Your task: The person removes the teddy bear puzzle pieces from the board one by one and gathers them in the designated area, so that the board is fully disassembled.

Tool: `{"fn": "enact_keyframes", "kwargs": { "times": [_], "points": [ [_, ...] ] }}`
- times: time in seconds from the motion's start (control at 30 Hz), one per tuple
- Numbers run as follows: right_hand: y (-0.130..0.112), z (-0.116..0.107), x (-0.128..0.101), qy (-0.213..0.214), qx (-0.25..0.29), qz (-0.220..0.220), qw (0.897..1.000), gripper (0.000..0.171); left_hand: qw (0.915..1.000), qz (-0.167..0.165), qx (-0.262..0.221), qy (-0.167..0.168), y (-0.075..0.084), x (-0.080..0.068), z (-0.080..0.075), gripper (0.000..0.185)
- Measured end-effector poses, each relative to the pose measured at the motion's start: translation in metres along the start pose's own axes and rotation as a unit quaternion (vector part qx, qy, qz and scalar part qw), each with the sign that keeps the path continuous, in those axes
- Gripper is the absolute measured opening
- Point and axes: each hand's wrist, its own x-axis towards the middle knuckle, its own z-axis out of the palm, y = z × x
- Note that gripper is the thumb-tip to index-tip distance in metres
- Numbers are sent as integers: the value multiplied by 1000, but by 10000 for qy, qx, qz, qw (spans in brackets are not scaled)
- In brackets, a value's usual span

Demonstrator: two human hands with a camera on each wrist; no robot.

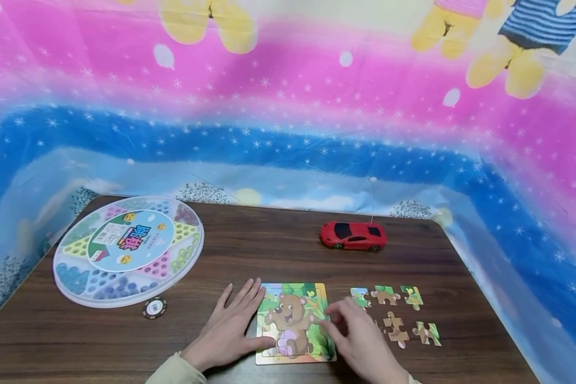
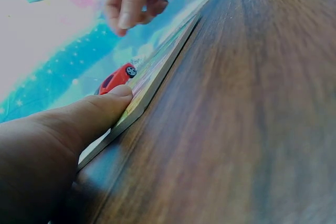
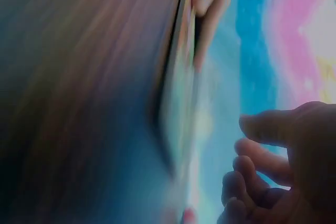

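Observation:
A bear jigsaw puzzle lies in its flat square tray at the near middle of the table. My left hand rests at its left side with fingers spread, the thumb lying over the tray's lower left edge. At the right side hovers my right hand, fingers bent and thumb apart from them. In the right wrist view a gap shows between that thumb and the fingers, with nothing held. Several loose puzzle pieces lie to the right of this hand, one partly hidden behind it.
A red toy car stands farther back on the right. At the left lies a round Chinese checkers set with marbles under its clear cover. A poker chip sits in front of it. A patterned curtain surrounds the wooden table.

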Motion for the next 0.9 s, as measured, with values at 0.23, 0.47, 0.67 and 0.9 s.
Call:
{"fn": "enact_keyframes", "kwargs": {
  "times": [0.23,0.47,0.67,0.9],
  "points": [
    [-30,20,8,-1700,556,-426,9830,37,10000,-31,74,4,-1,-1,2,103],
    [-36,40,7,-2433,652,-425,9668,53,9999,-25,94,-26,0,-2,5,103],
    [-34,43,7,-2469,800,-462,9646,55,9999,1,108,16,1,-1,3,102],
    [-33,45,10,-2265,715,-659,9691,51,9998,4,157,75,0,0,1,103]
  ]
}}
